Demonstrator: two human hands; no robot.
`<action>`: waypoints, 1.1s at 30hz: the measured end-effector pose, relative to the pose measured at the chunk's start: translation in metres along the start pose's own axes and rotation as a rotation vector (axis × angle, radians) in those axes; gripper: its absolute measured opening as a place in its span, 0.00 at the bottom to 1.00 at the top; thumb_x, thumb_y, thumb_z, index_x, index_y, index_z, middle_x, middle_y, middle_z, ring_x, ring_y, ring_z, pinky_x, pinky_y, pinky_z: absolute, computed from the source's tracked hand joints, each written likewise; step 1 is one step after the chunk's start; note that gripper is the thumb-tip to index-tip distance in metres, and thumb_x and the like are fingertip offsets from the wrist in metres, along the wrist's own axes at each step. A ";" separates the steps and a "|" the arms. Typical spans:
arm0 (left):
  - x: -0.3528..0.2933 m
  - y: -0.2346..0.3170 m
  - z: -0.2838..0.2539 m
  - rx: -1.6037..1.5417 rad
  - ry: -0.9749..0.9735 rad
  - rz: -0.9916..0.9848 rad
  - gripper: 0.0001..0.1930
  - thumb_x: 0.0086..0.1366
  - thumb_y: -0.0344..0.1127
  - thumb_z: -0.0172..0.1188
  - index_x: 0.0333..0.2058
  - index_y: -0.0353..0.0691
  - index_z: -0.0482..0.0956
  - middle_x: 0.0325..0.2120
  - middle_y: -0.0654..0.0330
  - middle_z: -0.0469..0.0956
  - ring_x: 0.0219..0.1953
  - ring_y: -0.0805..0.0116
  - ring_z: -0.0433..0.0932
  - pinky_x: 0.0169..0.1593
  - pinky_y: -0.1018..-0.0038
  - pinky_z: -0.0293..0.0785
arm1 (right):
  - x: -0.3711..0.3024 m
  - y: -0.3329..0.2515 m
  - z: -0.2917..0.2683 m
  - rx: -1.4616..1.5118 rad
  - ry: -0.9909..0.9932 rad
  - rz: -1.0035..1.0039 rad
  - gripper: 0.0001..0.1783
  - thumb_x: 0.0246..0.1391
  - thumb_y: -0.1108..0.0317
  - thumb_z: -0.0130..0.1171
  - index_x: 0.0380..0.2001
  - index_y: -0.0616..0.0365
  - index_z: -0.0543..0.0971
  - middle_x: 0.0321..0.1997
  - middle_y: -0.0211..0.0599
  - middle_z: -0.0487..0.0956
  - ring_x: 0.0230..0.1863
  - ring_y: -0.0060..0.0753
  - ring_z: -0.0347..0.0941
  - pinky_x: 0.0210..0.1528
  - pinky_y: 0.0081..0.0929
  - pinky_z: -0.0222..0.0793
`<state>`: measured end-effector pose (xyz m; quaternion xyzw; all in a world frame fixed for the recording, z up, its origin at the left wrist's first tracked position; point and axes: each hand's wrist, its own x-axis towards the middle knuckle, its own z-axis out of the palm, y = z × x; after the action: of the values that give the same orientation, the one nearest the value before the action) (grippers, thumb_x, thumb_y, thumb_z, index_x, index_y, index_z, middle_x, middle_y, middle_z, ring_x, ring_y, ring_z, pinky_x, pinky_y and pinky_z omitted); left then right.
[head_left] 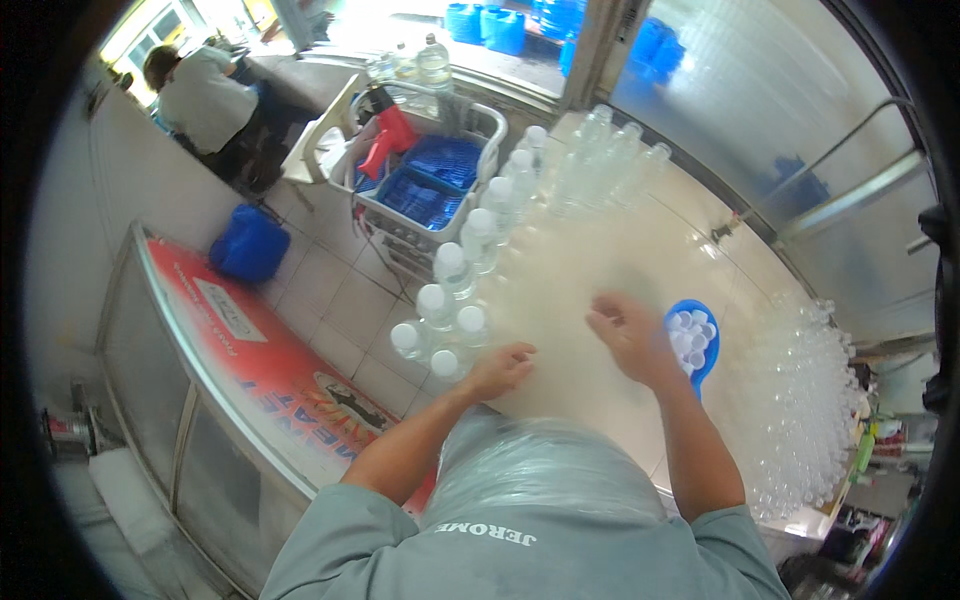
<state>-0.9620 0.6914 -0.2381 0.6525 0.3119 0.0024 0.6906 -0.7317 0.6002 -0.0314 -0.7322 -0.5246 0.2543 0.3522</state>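
Note:
My left hand (503, 371) is held low over the near left edge of the tiled counter (575, 355), fingers apart and nothing in them. Just beside it stand capped clear bottles, the closest being a white-capped bottle (445, 365). More bottles with white caps (480, 232) run in a line along the counter's left edge. Over the middle of the counter is my right hand (627, 338), slightly blurred, its fingers loosely bent and apart with no object visible in them. To its right lies a blue scoop-shaped container (711, 352) holding several loose white caps (690, 335).
Clear uncapped bottles crowd the counter's right side (790, 410), with others at the far end (600, 160). Beyond the left edge, a grey cart (490, 125) carries blue packs and a red heat gun (390, 135). A person (207, 100) sits at far left.

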 end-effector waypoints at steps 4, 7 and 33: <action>0.004 -0.001 0.002 0.219 0.033 0.168 0.20 0.73 0.36 0.61 0.60 0.37 0.76 0.39 0.60 0.80 0.31 0.74 0.78 0.35 0.75 0.77 | -0.049 0.050 -0.064 -0.044 0.290 0.242 0.14 0.63 0.63 0.63 0.44 0.64 0.83 0.40 0.49 0.85 0.42 0.44 0.84 0.45 0.36 0.78; 0.008 0.021 0.021 0.198 0.032 0.135 0.20 0.73 0.35 0.61 0.60 0.37 0.76 0.40 0.60 0.80 0.35 0.73 0.78 0.37 0.74 0.77 | -0.074 0.083 -0.096 -0.172 0.490 0.289 0.13 0.62 0.64 0.63 0.42 0.64 0.84 0.38 0.48 0.85 0.39 0.47 0.83 0.43 0.36 0.78; 0.231 0.234 -0.015 0.429 1.229 0.311 0.27 0.64 0.54 0.69 0.55 0.43 0.79 0.48 0.49 0.80 0.48 0.46 0.82 0.47 0.54 0.81 | -0.085 0.120 -0.078 -0.266 0.307 0.069 0.18 0.53 0.80 0.55 0.48 0.62 0.82 0.47 0.51 0.81 0.49 0.55 0.79 0.53 0.40 0.74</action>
<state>-0.6880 0.8346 -0.1250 0.6927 0.5445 0.4111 0.2340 -0.6302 0.4762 -0.0762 -0.8199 -0.4683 0.0803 0.3194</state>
